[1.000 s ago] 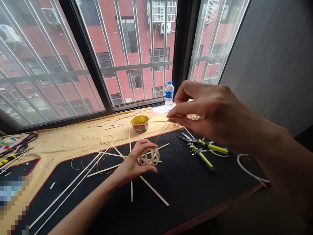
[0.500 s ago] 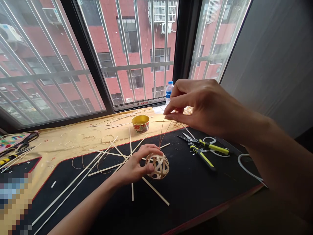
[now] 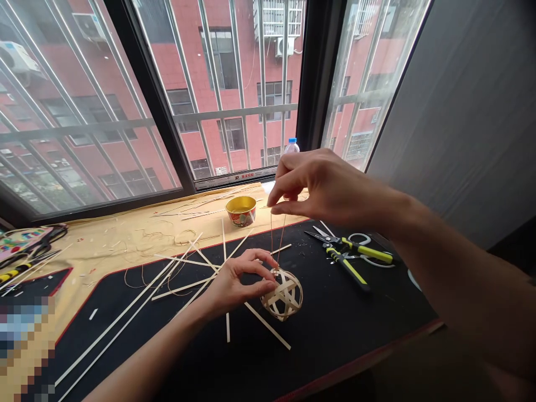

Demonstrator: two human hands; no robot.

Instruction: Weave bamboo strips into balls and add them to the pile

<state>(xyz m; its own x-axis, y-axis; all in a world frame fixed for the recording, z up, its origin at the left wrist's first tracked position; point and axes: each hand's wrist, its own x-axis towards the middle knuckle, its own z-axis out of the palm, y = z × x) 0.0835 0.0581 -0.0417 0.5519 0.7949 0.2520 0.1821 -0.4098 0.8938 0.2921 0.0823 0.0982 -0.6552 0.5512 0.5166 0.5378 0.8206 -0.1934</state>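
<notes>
head | black mat (image 3: 335,346) by barred window (image 3: 234,84) | left hand (image 3: 234,282) grips woven ball (image 3: 285,296) | right hand (image 3: 330,190) pinches strand (image 3: 271,240)

Nothing can be read: the red print on the sticker (image 3: 245,177) along the window frame (image 3: 312,84) is too small.

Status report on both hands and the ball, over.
Left hand grips ball. Right hand pinches strand, taut above ball. Loose strips lie beneath; cutters sit apart, right.
</notes>
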